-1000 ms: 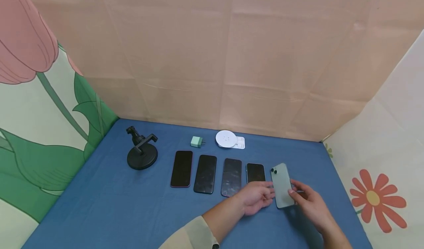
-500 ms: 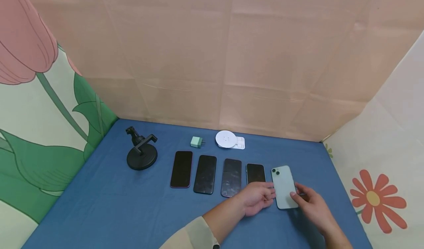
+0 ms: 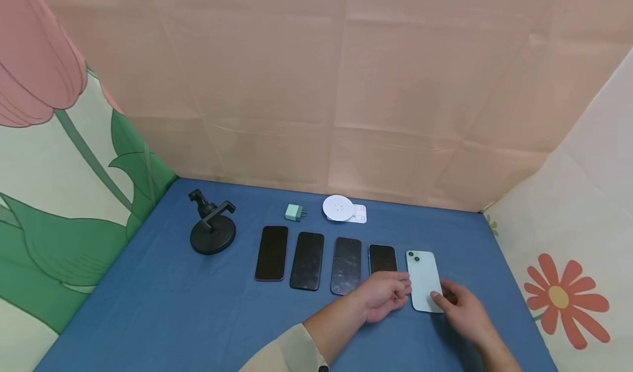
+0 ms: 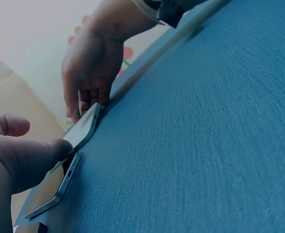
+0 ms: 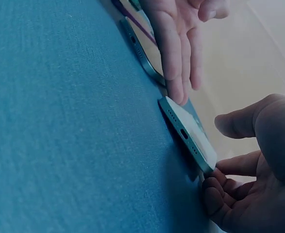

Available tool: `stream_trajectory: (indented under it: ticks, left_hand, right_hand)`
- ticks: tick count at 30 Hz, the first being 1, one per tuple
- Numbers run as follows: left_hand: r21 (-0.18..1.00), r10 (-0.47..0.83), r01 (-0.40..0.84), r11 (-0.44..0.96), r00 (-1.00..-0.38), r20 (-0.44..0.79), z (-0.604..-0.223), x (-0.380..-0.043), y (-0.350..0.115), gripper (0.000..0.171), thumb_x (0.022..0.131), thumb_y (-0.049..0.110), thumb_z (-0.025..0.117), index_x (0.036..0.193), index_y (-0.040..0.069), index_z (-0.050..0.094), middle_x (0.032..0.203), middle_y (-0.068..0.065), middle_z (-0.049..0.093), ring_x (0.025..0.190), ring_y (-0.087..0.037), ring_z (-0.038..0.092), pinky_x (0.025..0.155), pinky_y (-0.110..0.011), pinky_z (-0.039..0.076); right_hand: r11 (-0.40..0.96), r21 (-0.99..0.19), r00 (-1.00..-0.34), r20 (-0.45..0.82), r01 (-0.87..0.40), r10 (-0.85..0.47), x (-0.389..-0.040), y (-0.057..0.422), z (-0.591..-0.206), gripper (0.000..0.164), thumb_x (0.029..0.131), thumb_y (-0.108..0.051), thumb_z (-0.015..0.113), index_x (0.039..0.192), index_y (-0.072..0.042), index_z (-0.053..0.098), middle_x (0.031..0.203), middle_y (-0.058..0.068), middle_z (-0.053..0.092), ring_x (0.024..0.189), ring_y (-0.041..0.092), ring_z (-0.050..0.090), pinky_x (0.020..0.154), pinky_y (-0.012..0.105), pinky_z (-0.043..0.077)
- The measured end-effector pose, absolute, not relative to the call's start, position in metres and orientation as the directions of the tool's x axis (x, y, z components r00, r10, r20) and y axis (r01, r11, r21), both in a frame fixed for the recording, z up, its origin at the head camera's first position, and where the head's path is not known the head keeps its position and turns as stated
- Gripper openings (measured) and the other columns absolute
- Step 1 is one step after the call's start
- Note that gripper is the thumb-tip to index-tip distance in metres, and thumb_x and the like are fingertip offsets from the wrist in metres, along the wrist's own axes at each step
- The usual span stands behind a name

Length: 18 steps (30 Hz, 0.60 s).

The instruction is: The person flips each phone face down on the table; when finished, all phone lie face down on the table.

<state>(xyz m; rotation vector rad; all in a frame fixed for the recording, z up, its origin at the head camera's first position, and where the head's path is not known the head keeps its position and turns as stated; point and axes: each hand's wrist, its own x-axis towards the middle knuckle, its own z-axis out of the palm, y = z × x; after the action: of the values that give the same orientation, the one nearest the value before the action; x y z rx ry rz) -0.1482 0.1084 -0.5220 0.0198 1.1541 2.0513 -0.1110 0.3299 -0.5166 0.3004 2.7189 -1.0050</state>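
A pale green phone [image 3: 423, 278] lies back side up at the right end of a row of phones, its two camera lenses at the far left corner. My right hand [image 3: 463, 309] holds its right edge, fingers curled at the side and beneath it. In the right wrist view the thumb [image 5: 237, 124] stands raised over the phone's back, and a shadow shows under the right edge. My left hand [image 3: 384, 296] has its fingers extended, their tips at the phone's left edge. A small dark-screened phone [image 3: 382, 257] beside it is partly hidden by the left hand.
Three more phones, a left one [image 3: 271, 253], a middle one [image 3: 306, 260] and a right one [image 3: 346, 265], lie screen up. Behind them are a green charger plug [image 3: 294, 212] and a white disc [image 3: 338, 207] over a white card. A black phone stand [image 3: 212, 234] is at left.
The pale green phone has come down flatter and turned slightly straighter, its far end shifting toward me. My right hand has moved down with it; the left hand has barely moved.
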Motion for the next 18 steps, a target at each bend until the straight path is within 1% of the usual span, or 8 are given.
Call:
stream_trajectory:
  ticks: [3, 5, 8, 12, 16, 18]
  left_hand:
    - [0.730, 0.630, -0.615, -0.297, -0.701, -0.334, -0.5211, -0.1506, 0.1078, 0.070, 0.084, -0.014, 0.048, 0.153, -0.012, 0.038, 0.160, -0.030, 0.036, 0.151, -0.044, 0.031, 0.114, -0.046, 0.035]
    - [0.730, 0.632, -0.614, -0.300, -0.701, -0.331, -0.5214, -0.1520, 0.1080, 0.071, 0.083, -0.014, 0.047, 0.153, -0.012, 0.037, 0.161, -0.030, 0.035, 0.152, -0.044, 0.030, 0.110, -0.044, 0.036]
    - [0.727, 0.634, -0.615, -0.306, -0.701, -0.326, -0.5226, -0.1530, 0.1084, 0.073, 0.081, -0.015, 0.046, 0.153, -0.013, 0.037, 0.161, -0.030, 0.034, 0.152, -0.044, 0.029, 0.115, -0.046, 0.033]
    - [0.731, 0.634, -0.610, -0.305, -0.703, -0.322, -0.5235, -0.1526, 0.1095, 0.074, 0.079, -0.015, 0.046, 0.153, -0.014, 0.037, 0.160, -0.031, 0.035, 0.151, -0.046, 0.029, 0.122, -0.053, 0.027]
    - [0.732, 0.630, -0.612, -0.299, -0.702, -0.330, -0.5247, -0.1513, 0.1102, 0.074, 0.078, -0.015, 0.046, 0.152, -0.013, 0.039, 0.159, -0.030, 0.037, 0.150, -0.045, 0.032, 0.122, -0.057, 0.025]
    - [0.729, 0.630, -0.616, -0.299, -0.701, -0.334, -0.5256, -0.1499, 0.1102, 0.073, 0.078, -0.015, 0.046, 0.151, -0.014, 0.040, 0.158, -0.030, 0.038, 0.150, -0.046, 0.033, 0.121, -0.058, 0.025]
  right_hand:
    - [0.756, -0.604, -0.956, -0.276, 0.255, 0.101, -0.1145, 0.3296, -0.5175, 0.070, 0.104, -0.037, 0.062, 0.146, 0.016, 0.044, 0.128, 0.032, 0.063, 0.106, 0.033, 0.066, 0.082, 0.048, 0.057]
    - [0.764, -0.599, -0.959, -0.269, 0.238, 0.088, -0.1167, 0.3298, -0.5179, 0.070, 0.104, -0.037, 0.062, 0.146, 0.016, 0.045, 0.128, 0.032, 0.064, 0.105, 0.033, 0.067, 0.083, 0.049, 0.057]
    - [0.776, -0.592, -0.963, -0.259, 0.217, 0.072, -0.1187, 0.3309, -0.5190, 0.067, 0.104, -0.035, 0.062, 0.144, 0.016, 0.047, 0.126, 0.030, 0.066, 0.103, 0.032, 0.068, 0.083, 0.050, 0.057]
    - [0.781, -0.582, -0.961, -0.264, 0.225, 0.080, -0.1190, 0.3326, -0.5197, 0.064, 0.103, -0.034, 0.064, 0.143, 0.014, 0.050, 0.120, 0.025, 0.068, 0.097, 0.028, 0.068, 0.081, 0.049, 0.057]
    - [0.788, -0.563, -0.956, -0.274, 0.247, 0.104, -0.1174, 0.3336, -0.5226, 0.065, 0.102, -0.037, 0.065, 0.142, 0.012, 0.052, 0.117, 0.022, 0.069, 0.093, 0.024, 0.066, 0.079, 0.047, 0.057]
    - [0.796, -0.553, -0.957, -0.269, 0.246, 0.109, -0.1161, 0.3338, -0.5246, 0.067, 0.101, -0.039, 0.065, 0.142, 0.013, 0.052, 0.117, 0.023, 0.069, 0.094, 0.026, 0.067, 0.079, 0.048, 0.057]
